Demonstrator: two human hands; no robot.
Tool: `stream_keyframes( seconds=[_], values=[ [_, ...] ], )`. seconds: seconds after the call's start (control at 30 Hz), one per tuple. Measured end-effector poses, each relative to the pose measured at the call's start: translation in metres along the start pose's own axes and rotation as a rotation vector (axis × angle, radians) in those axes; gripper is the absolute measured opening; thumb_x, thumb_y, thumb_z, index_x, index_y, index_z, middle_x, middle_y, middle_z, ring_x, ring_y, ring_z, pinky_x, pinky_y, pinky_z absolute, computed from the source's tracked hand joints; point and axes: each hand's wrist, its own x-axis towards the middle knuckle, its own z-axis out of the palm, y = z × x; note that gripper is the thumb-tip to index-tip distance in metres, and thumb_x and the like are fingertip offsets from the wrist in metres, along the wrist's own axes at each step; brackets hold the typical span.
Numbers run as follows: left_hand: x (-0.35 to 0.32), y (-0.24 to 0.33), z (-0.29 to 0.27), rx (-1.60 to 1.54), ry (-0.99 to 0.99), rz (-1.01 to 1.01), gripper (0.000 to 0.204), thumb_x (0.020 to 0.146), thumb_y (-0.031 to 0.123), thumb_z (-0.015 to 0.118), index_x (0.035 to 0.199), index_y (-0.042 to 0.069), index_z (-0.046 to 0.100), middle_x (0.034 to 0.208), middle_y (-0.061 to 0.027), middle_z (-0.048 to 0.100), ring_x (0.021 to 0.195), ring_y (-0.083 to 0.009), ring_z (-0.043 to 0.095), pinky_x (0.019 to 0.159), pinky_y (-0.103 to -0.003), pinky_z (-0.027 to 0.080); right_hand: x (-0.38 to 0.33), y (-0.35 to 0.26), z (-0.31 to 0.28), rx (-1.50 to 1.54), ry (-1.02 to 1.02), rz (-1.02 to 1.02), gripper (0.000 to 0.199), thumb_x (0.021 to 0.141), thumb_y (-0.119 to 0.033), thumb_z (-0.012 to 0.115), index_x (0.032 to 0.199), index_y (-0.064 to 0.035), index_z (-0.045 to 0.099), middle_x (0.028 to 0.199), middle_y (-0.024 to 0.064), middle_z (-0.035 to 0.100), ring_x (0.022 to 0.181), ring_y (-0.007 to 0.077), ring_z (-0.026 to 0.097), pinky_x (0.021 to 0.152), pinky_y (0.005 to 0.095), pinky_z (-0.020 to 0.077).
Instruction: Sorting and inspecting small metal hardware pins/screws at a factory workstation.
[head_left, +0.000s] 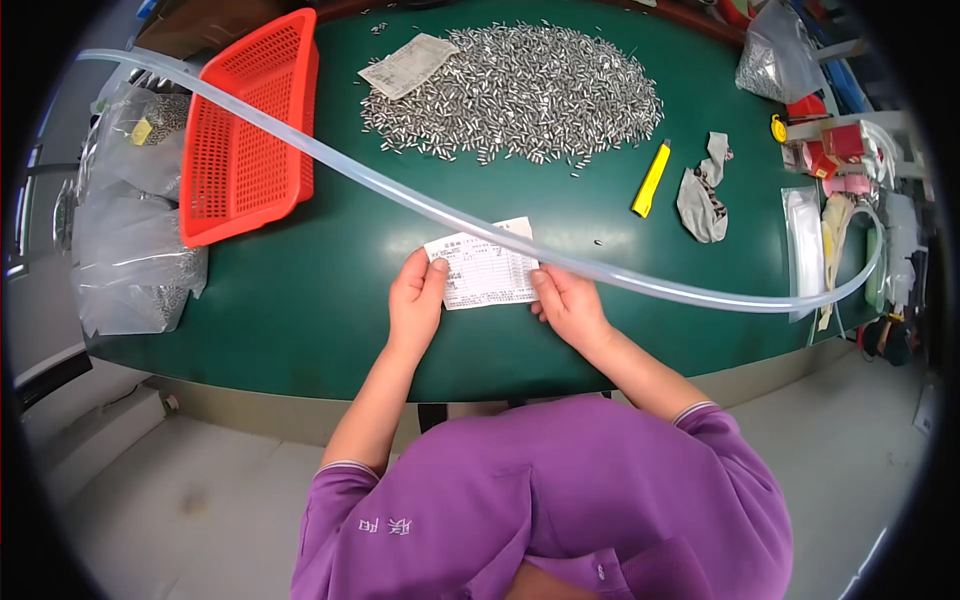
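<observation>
Head camera view recorded a printed paper slip (485, 285) held above the near middle of the green tabletop (300, 330), between the person's two hands. The left hand (414, 300) pinched its left edge, thumb on the printed face; the right hand (570, 303) gripped the right edge likewise. This two-sided hold presumably kept the sheet flat and its print turned up for viewing. A heap of short metal pins (540, 95) lay at the far middle, a second paper (408, 67) resting on its left side, possibly as a label. A yellow utility knife (652, 180) lay right of centre, apparently within easy reach, beside a crumpled grey cloth-like item (703, 205). At left, a red perforated basket (250, 130) stood tilted near clear plastic bags (135, 265). A translucent hose (375, 182) crossed the view, covering part of the slip's far right portion; whether it touched the paper could not be determined. The fingers beneath the sheet were mostly concealed, the print was too small to verify, and the bags' outer parts faded into the dark lens rim.
</observation>
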Motion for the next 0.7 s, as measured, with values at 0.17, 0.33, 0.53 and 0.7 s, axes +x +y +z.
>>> stream_keyframes(
  seconds=[0.17, 0.33, 0.53, 0.7],
  values=[
    [-0.01, -0.013, 0.002, -0.003, 0.041, 0.159, 0.023, 0.092, 0.01, 0.049, 0.11, -0.003, 0.053, 0.099, -0.0054, 0.061, 0.09, -0.0101, 0.055, 0.081, -0.024, 0.043, -0.003, -0.005, -0.003, 0.105, -0.033, -0.018, 0.023, 0.093, -0.018, 0.046, 0.091, 0.0013, 0.057, 0.069, 0.0045, 0.057, 0.054, 0.0084, 0.055, 0.048, 0.0223, 0.0462],
    [-0.003, -0.021, 0.0, -0.077, -0.012, 0.326, 0.025, 0.09, 0.007, 0.048, 0.113, -0.004, 0.047, 0.104, -0.0096, 0.058, 0.096, -0.0131, 0.055, 0.086, -0.026, 0.042, -0.005, 0.001, 0.0, 0.179, -0.037, -0.153, 0.025, 0.094, -0.021, 0.046, 0.102, 0.0001, 0.056, 0.07, 0.0022, 0.056, 0.056, 0.0062, 0.054, 0.048, 0.0214, 0.0457],
    [-0.001, -0.024, -0.011, -0.104, -0.099, 0.325, 0.024, 0.089, 0.014, 0.052, 0.109, 0.002, 0.054, 0.093, -0.0016, 0.061, 0.076, -0.0069, 0.055, 0.067, -0.021, 0.044, -0.001, 0.015, 0.0, 0.117, 0.001, -0.374, 0.023, 0.09, -0.022, 0.051, 0.1, -0.0016, 0.056, 0.072, 0.0035, 0.059, 0.056, 0.0086, 0.056, 0.051, 0.0234, 0.0485],
    [0.003, -0.024, -0.015, -0.074, -0.172, 0.389, 0.025, 0.088, 0.015, 0.055, 0.109, 0.002, 0.057, 0.085, -0.0003, 0.062, 0.072, -0.0062, 0.055, 0.066, -0.021, 0.045, -0.003, 0.014, -0.005, 0.089, -0.024, -0.445, 0.022, 0.089, -0.021, 0.053, 0.097, -0.0015, 0.057, 0.071, 0.0032, 0.059, 0.056, 0.0082, 0.057, 0.05, 0.0222, 0.0474]
  ],
)
